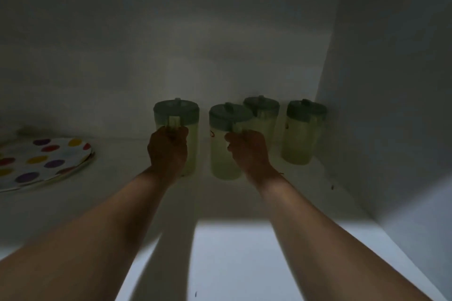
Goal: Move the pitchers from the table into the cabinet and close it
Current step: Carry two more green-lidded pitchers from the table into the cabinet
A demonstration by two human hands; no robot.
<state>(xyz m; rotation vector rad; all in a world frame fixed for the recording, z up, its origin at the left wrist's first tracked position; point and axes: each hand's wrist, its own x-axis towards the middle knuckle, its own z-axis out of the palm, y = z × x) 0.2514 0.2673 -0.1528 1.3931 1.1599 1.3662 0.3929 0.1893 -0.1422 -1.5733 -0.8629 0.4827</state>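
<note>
I look into a dim white cabinet. Several pale pitchers with green lids stand upright on its shelf. My left hand (168, 149) is closed around the handle of the leftmost pitcher (190, 129). My right hand (247, 151) grips the handle of the pitcher beside it (220, 151). Behind my right hand stands a third pitcher (265, 115), partly hidden. A fourth pitcher (299, 134) stands at the right, close to the cabinet's side wall. Both held pitchers appear to rest on the shelf.
A stack of white plates with coloured dots (41, 164) lies on the shelf at the left. The cabinet's right side wall (391, 105) rises close to the pitchers. The shelf's front part (232, 252) is lit.
</note>
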